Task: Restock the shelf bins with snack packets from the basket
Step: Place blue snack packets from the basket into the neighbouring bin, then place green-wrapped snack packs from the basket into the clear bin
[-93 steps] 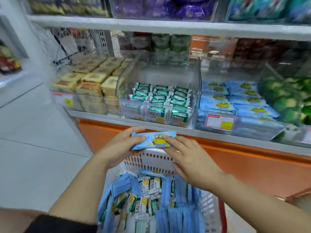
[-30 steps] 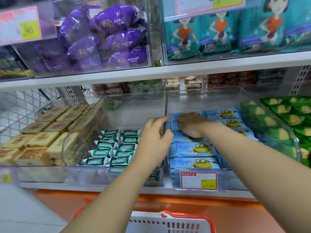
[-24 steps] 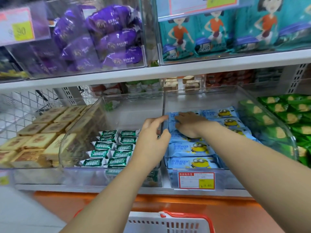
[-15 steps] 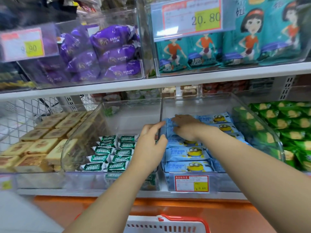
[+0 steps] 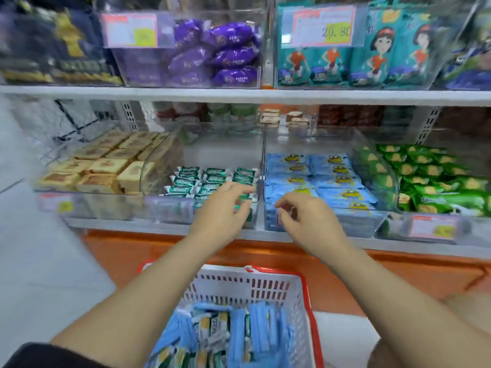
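1. The left hand (image 5: 223, 211) holds nothing; its fingers are spread and only loosely bent, thumb apart, and it hovers over the near end of the middle clear bin (image 5: 220, 147).
2. The right hand (image 5: 305, 221) is also empty; its fingers are loosely curled with the thumb close to the forefinger, and it hangs just in front of the near wall of the blue-packet bin (image 5: 356, 224); the two hands are near each other, apart, either side of the divide between the two bins.
3. The middle clear bin holds small green-and-white packets (image 5: 202, 181) in rows towards its near end; its far part is bare.
4. The blue-packet bin, just right of it, is filled with blue snack packets (image 5: 332, 179) lying flat in overlapping rows from near to far.
5. Below the forearms, nearest the viewer, stands the white basket (image 5: 239, 285) with a red handle (image 5: 308, 296); it holds more blue packets (image 5: 255, 322) standing on edge, mixed with some green, yellow and white ones.
6. Left of the bins lie tan square cakes (image 5: 106, 166); right of them, green packets (image 5: 435, 181).
7. The upper shelf (image 5: 239, 94) carries purple packets (image 5: 225, 57) and teal bags (image 5: 385, 57); a price tag (image 5: 324, 27) on the teal bags' bin reads 20.80.
8. Under the lower shelf runs an orange base (image 5: 398, 269).
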The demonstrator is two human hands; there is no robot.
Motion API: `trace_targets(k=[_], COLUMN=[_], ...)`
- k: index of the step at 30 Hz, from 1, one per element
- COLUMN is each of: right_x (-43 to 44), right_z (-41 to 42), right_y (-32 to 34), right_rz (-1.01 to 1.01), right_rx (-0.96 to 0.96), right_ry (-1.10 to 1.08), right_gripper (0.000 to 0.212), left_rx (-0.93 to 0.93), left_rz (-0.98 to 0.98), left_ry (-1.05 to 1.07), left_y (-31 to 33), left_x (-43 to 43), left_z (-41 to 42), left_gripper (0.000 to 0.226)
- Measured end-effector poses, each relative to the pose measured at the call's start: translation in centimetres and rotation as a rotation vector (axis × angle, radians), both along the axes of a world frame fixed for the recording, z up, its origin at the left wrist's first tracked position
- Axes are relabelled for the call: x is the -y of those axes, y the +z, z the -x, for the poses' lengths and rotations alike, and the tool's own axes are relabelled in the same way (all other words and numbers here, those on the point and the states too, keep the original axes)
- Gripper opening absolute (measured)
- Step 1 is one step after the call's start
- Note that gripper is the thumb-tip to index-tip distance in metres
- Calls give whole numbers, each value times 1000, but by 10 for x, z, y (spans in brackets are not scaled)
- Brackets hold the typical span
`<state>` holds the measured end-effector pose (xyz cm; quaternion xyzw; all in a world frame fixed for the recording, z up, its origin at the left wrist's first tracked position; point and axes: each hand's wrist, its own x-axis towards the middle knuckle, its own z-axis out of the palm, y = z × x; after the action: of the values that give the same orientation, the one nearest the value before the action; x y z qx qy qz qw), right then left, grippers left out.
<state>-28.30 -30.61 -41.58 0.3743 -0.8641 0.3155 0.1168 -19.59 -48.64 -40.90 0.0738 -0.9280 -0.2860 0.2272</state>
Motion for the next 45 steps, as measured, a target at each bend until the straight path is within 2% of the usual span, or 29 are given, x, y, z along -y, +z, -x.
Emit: trace_targets(k=[3, 5, 8, 12, 16, 20, 22, 24, 26, 29, 30, 33, 36, 42, 45], right_x=[1, 3, 10, 10, 12, 20, 21, 18, 18, 24, 26, 28, 27, 23, 27], right_z=[-49, -76, -100, -116, -124, -124, -127, -129, -131, -134, -136, -141, -142, -141, -135], right_y=[-29, -57, -105, -174, -219, -252, -267, -282, -292, -298, -298, -297, -297, -306, -302], right_rz=[-26, -119, -302, -585, -823, -897, -949, -982, -950, -931, -925, -903, -901, -881, -799], right_rx=[48, 128, 260, 411, 587, 659, 648, 658, 679, 688, 689, 685, 673, 741, 769], right_ry=[83, 128, 162, 153, 235, 284, 292, 279, 254, 282, 286, 259, 247, 264, 204], right_gripper=[11, 13, 20, 22, 11, 11, 11, 24, 35, 37, 37, 35, 33, 31, 32], left_rx=[140, 224, 333, 559, 840, 1079, 1134, 1185, 1207, 1195, 1205, 1178, 1075, 1143, 1226], left_rz=[-200, -344, -443, -416, -325, -237, -138, -60, -109, -295, -331, -419, -511, -500, -353], left_ry=[65, 137, 243, 291, 255, 206, 207, 219, 280, 388, 384, 451, 537, 440, 287], left_y=[-35, -63, -108, -176, -228, -278, -295, -309, -323, -341, -345, -359, -368, -371, -351], left_x=[-5, -7, -2, 11, 20, 25, 23, 15, 11, 11, 8, -2, -9, -10, -7], left_z=[-76, -119, -155, -178, -193, -200, -201, -197, -190, -179, -177, -178, -178, -177, -171], left_gripper=[26, 25, 26, 29, 14, 17, 7, 23, 27, 19, 24, 57, 61, 73, 74])
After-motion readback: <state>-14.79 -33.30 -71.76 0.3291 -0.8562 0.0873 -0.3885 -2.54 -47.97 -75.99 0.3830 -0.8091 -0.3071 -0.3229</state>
